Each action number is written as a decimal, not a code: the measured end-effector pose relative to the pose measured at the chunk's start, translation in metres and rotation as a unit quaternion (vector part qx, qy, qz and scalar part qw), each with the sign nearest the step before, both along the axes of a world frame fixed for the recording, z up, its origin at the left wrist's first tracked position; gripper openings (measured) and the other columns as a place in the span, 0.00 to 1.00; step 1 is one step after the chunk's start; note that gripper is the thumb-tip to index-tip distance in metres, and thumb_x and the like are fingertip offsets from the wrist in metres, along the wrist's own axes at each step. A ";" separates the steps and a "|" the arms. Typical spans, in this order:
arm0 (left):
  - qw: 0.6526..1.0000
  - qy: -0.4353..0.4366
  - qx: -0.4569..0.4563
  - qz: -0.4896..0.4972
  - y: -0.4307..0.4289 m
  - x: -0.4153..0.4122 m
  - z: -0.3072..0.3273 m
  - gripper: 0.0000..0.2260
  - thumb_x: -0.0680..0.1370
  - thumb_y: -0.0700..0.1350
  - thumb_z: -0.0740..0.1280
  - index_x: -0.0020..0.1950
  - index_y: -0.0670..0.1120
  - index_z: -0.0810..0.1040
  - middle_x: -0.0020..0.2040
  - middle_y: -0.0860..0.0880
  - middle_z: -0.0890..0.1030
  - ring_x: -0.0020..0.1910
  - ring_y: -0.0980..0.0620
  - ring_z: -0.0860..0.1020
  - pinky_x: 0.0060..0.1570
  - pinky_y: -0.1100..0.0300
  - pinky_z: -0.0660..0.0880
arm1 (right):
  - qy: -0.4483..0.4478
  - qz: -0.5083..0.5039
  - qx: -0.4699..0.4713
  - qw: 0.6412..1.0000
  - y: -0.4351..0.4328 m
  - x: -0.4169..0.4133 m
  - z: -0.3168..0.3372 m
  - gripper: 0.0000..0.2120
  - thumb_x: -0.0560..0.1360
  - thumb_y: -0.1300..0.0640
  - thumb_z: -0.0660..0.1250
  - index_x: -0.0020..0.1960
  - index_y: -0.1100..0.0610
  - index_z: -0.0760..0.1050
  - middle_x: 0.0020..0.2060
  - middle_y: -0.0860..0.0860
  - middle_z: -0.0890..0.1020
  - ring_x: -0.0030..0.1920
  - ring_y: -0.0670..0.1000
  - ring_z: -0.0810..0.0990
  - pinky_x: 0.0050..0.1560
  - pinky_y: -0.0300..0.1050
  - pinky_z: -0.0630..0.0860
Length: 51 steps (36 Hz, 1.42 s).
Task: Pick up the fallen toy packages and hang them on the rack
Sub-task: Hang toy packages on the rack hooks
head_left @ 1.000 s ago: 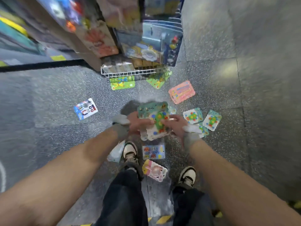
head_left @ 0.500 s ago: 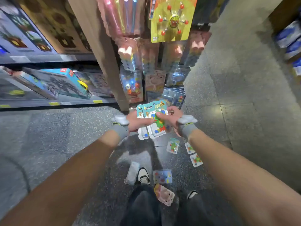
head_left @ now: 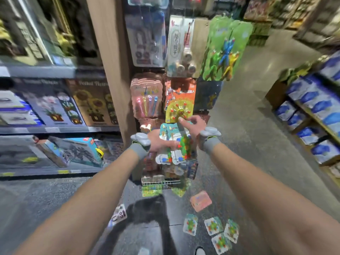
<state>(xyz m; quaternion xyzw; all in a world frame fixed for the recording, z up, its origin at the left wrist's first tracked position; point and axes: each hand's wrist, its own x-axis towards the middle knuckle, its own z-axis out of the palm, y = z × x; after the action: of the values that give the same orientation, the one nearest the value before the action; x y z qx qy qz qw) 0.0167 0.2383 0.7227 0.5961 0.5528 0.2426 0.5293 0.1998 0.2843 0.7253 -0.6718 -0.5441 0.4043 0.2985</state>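
Note:
My left hand point(head_left: 160, 143) grips a small stack of teal-topped toy packages point(head_left: 174, 144) with coloured pegs, held upright at chest height in front of the toy rack point(head_left: 181, 107). My right hand point(head_left: 193, 124) pinches the top of the stack, its index finger pointing toward the rack's yellow wheel package point(head_left: 179, 112). On the floor lie several more peg packages point(head_left: 213, 226), a pink package point(head_left: 201, 200), a white-and-blue one point(head_left: 119, 215) and green ones point(head_left: 152, 192) under the rack's wire basket point(head_left: 160, 182).
A wooden pillar point(head_left: 108, 57) stands left of the rack, with shelves of boxed sets point(head_left: 55, 103) beyond it. Blue packs fill a shelf point(head_left: 312, 115) on the right. The aisle floor point(head_left: 248, 144) runs back on the right. My shoes show at the bottom edge.
I have straightened up, raising the package stack from near the floor to the rack's front. My right hand has shifted from the stack's side to its top edge.

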 end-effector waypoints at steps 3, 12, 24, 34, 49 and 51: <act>0.999 0.018 0.042 0.005 0.002 0.017 0.030 0.10 0.72 0.49 0.76 0.51 0.52 0.81 0.40 0.61 0.83 0.38 0.66 0.81 0.34 0.76 0.72 | 0.012 0.000 0.017 1.000 0.013 0.019 0.020 0.29 0.56 0.23 0.66 0.43 0.45 0.77 0.47 0.48 0.82 0.48 0.53 0.81 0.53 0.58 0.79; 0.989 0.085 0.119 -0.017 0.011 0.047 0.086 0.04 0.73 0.56 0.73 0.43 0.60 0.80 0.39 0.63 0.84 0.40 0.70 0.79 0.43 0.69 0.71 | 0.035 0.014 0.070 0.997 0.019 0.053 0.082 0.20 0.63 0.34 0.71 0.39 0.50 0.76 0.42 0.55 0.84 0.46 0.59 0.83 0.48 0.56 0.79; 0.978 0.080 0.192 0.024 0.028 0.064 0.149 0.09 0.74 0.50 0.74 0.53 0.54 0.79 0.42 0.62 0.80 0.39 0.67 0.76 0.34 0.78 0.68 | 0.065 0.043 0.105 0.991 0.043 0.072 0.154 0.21 0.61 0.35 0.74 0.43 0.49 0.74 0.46 0.55 0.84 0.47 0.59 0.84 0.48 0.62 0.81; 0.963 0.103 0.243 0.056 0.043 0.066 0.193 0.09 0.76 0.54 0.71 0.54 0.54 0.78 0.45 0.58 0.80 0.41 0.63 0.77 0.37 0.72 0.70 | 0.054 0.061 0.162 0.983 0.064 0.069 0.207 0.19 0.63 0.35 0.71 0.41 0.48 0.72 0.48 0.54 0.83 0.49 0.57 0.82 0.51 0.56 0.80; 0.945 0.095 0.293 0.109 0.064 0.052 0.268 0.18 0.74 0.51 0.74 0.62 0.47 0.80 0.55 0.54 0.81 0.54 0.55 0.80 0.51 0.69 0.75 | 0.027 0.020 0.327 0.945 0.091 0.077 0.325 0.14 0.75 0.46 0.69 0.53 0.56 0.76 0.45 0.51 0.78 0.43 0.50 0.75 0.39 0.41 0.69; 0.943 0.088 0.302 0.108 0.068 0.050 0.276 0.18 0.75 0.51 0.73 0.63 0.47 0.80 0.54 0.55 0.81 0.54 0.56 0.80 0.48 0.72 0.72 | 0.015 -0.001 0.359 0.933 0.095 0.080 0.341 0.13 0.75 0.46 0.69 0.52 0.53 0.75 0.47 0.49 0.78 0.44 0.50 0.75 0.42 0.41 0.69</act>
<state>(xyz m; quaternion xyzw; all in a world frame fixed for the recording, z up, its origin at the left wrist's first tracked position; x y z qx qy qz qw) 0.0668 0.3060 0.9990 0.6840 0.5591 0.4002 0.2439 0.2796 0.3798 1.0667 -0.5146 -0.6476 0.1920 0.5282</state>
